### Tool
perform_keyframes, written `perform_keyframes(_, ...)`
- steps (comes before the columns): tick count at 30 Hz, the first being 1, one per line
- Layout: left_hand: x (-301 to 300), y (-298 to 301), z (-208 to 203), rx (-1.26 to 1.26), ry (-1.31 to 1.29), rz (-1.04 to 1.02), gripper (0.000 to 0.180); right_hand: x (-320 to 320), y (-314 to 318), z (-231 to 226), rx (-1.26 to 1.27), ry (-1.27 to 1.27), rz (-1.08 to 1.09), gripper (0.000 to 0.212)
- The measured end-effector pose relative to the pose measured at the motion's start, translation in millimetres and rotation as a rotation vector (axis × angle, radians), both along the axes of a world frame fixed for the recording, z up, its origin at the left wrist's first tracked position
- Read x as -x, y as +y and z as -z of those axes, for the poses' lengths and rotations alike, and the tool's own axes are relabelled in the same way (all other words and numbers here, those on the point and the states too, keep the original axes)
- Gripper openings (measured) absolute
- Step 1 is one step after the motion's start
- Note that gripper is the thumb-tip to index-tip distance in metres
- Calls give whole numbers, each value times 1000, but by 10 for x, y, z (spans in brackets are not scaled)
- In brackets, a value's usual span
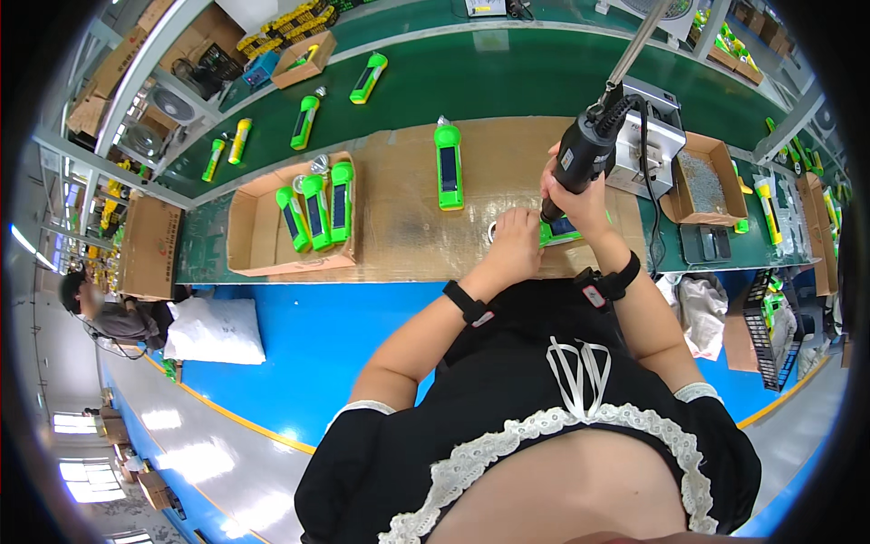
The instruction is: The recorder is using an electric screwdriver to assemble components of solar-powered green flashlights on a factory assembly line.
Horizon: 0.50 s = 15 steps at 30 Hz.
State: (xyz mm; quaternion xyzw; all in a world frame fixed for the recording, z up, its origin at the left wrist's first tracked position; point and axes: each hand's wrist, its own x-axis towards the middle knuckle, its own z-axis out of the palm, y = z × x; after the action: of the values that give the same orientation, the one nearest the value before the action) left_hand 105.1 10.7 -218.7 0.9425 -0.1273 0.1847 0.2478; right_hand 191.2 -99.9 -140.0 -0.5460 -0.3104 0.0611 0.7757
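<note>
My right hand is wrapped around a black electric screwdriver that hangs from a metal arm. Its tip points down at a green solar flashlight lying on the cardboard sheet. My left hand holds the flashlight's left end, where a pale ring shows beside the fingers. The screw spot is hidden by my hands and the tool. Left of my hands, another green solar flashlight lies with its dark panel facing up.
An open carton on the left holds several green flashlights. More lie on the green conveyor belt behind. To the right stand a metal machine with a dangling black cable, a box of small screws and a black tray.
</note>
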Motion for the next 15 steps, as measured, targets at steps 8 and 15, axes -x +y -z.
perform_keyframes(8,-44,-196,-49,-289,21,-184,57,91,-791,-480,-287,-82,401,43)
perform_keyframes(15,-1692,-192,-49,-208,-11,-515,84,158,-1137,-558,-191,-108,790,38)
